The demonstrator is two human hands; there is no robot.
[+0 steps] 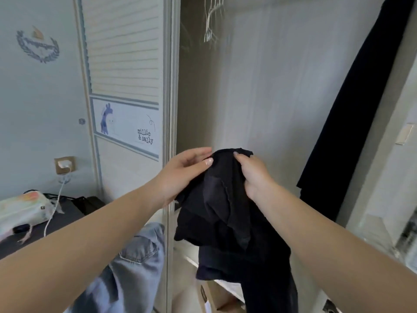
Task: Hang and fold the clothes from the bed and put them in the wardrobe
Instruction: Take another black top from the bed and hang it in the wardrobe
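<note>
A: We're at an open wardrobe (259, 91), pale panelled back wall just beyond both hands, empty wire hangers (212, 21) high above them, and a long dark garment (352, 123) hanging up and to the right of the right hand.

B: And the piece in play?

A: A black garment (228, 213), held up in front of the wardrobe opening. The right hand (255, 175) has fingers and thumb curled round a bunch of cloth at the top edge. The left hand (180, 175) is right beside it, thumb pressed on the fabric, fingers reaching behind, pinching the same upper edge.

B: How does it handle, you reckon?

A: Soft and light, I'd say. It collapses into folds below the hands and trails down past the wrists with no stiffness at all. Thin knit or jersey by the look, matte, not slippery. It won't hold a shape unaided.

B: So where to grip?

A: My judgement: find the collar or shoulder seams and take one in each hand, so it drops flat. Bunched like this, I can't tell which end is up.

B: Looks?

A: Plain black, crumpled, layered over itself, a slightly greyer panel showing just under the left thumb. Below the left forearm, blue denim (133, 263) shows.
</note>
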